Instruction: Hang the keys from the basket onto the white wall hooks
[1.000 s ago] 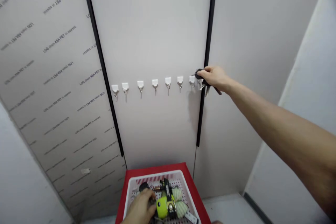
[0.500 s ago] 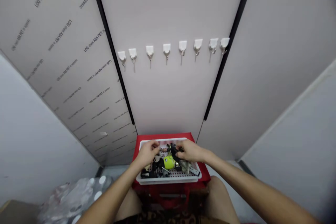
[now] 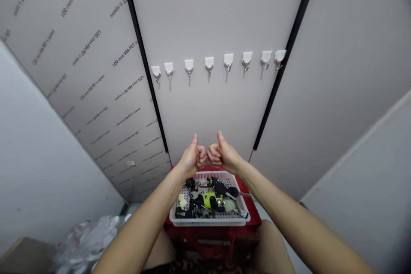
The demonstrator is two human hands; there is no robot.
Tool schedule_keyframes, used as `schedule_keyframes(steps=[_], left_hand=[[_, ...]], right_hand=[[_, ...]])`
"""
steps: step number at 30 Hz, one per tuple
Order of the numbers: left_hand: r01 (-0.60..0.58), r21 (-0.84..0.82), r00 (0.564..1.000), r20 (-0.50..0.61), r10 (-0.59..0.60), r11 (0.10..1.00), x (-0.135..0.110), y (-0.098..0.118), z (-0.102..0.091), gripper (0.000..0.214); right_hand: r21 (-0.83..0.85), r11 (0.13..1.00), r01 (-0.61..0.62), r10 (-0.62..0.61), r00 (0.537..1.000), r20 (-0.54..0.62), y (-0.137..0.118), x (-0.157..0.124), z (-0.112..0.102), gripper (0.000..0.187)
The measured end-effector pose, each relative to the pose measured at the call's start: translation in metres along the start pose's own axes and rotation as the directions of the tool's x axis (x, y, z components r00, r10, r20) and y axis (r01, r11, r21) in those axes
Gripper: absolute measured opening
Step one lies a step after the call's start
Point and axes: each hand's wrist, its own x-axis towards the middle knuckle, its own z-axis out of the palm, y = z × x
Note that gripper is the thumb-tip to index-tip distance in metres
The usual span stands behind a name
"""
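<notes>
My left hand [image 3: 193, 157] and my right hand [image 3: 222, 154] are closed into fists with thumbs up, side by side and apart, holding nothing. They hover just above the far rim of a white perforated plastic basket [image 3: 205, 221]. Inside lie several black-headed keys [image 3: 221, 187] and a lime-green object [image 3: 209, 200] whose exact kind I cannot tell, among other small hardware. A row of several white adhesive hooks [image 3: 209, 63] sits on the panel above my hands, with nothing visibly hanging from them.
A red stand [image 3: 212, 239] carries the basket between my knees. Grey printed panels with black vertical strips [image 3: 144, 64] rise behind it. A crumpled transparent plastic bag [image 3: 86, 244] and a cardboard corner [image 3: 25, 257] lie low on the left.
Both hands have risen out of the basket and closed into thumbs-up fists above its far rim. The view has tilted slightly, and the basket's contents look shifted.
</notes>
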Motion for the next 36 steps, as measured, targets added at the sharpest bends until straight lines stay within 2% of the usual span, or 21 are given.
schedule_keyframes(steps=[12, 15, 17, 19, 20, 22, 24, 25, 27, 29, 32, 34, 36], left_hand=[[0.023, 0.086, 1.000, -0.022, -0.021, 0.996, 0.003, -0.004, -0.003, 0.053], [0.040, 0.181, 0.997, -0.075, -0.027, 0.983, 0.003, -0.012, -0.003, 0.053], [0.058, 0.322, 0.995, -0.093, -0.030, 0.945, 0.000, -0.025, -0.005, 0.051], [0.065, 0.561, 0.996, -0.085, -0.020, 0.825, -0.006, -0.044, -0.009, 0.044], [0.058, 0.695, 0.997, -0.073, -0.009, 0.716, -0.010, -0.055, -0.013, 0.039], [0.020, 0.899, 0.999, -0.033, 0.021, 0.438, -0.017, -0.077, -0.019, 0.027], [-0.031, 0.978, 0.999, 0.024, 0.035, 0.206, -0.022, -0.095, -0.024, 0.023], [-0.051, 0.990, 0.998, 0.047, 0.031, 0.134, -0.024, -0.101, -0.025, 0.028], [-0.073, 0.996, 0.997, 0.072, 0.016, 0.052, -0.026, -0.107, -0.025, 0.040], [-0.072, 0.997, 0.997, 0.072, 0.002, 0.023, -0.025, -0.106, -0.024, 0.043], [-0.050, 0.996, 0.999, 0.051, -0.016, 0.070, -0.023, -0.098, -0.023, 0.038], [-0.038, 0.994, 0.999, 0.042, -0.030, 0.107, -0.022, -0.094, -0.023, 0.032], [-0.046, 0.992, 0.998, 0.052, -0.046, 0.117, -0.021, -0.092, -0.023, 0.028]], right_hand=[[-0.066, 0.996, -0.058, 0.057, 0.998, -0.021, 0.003, 0.000, -0.005, 0.054], [-0.136, 0.989, -0.056, 0.051, 0.998, -0.034, 0.011, -0.002, -0.008, 0.053], [-0.265, 0.963, -0.038, 0.025, 0.998, -0.051, 0.022, -0.008, -0.012, 0.051], [-0.493, 0.869, -0.043, 0.017, 0.998, -0.056, 0.037, -0.018, -0.020, 0.045], [-0.623, 0.780, -0.057, 0.021, 0.998, -0.065, 0.046, -0.023, -0.025, 0.040], [-0.839, 0.536, -0.090, -0.006, 0.994, -0.110, 0.062, -0.034, -0.035, 0.028], [-0.945, 0.309, -0.104, -0.094, 0.986, -0.139, 0.075, -0.042, -0.043, 0.025], [-0.967, 0.232, -0.101, -0.132, 0.982, -0.135, 0.080, -0.045, -0.045, 0.029], [-0.983, 0.162, -0.085, -0.159, 0.981, -0.110, 0.084, -0.048, -0.047, 0.035], [-0.981, 0.176, -0.080, -0.139, 0.985, -0.105, 0.083, -0.049, -0.048, 0.035], [-0.965, 0.247, -0.090, -0.117, 0.986, -0.122, 0.077, -0.049, -0.047, 0.034], [-0.946, 0.313, -0.080, -0.134, 0.983, -0.128, 0.072, -0.050, -0.046, 0.031], [-0.909, 0.414, -0.055, -0.187, 0.972, -0.144, 0.066, -0.051, -0.045, 0.028]])
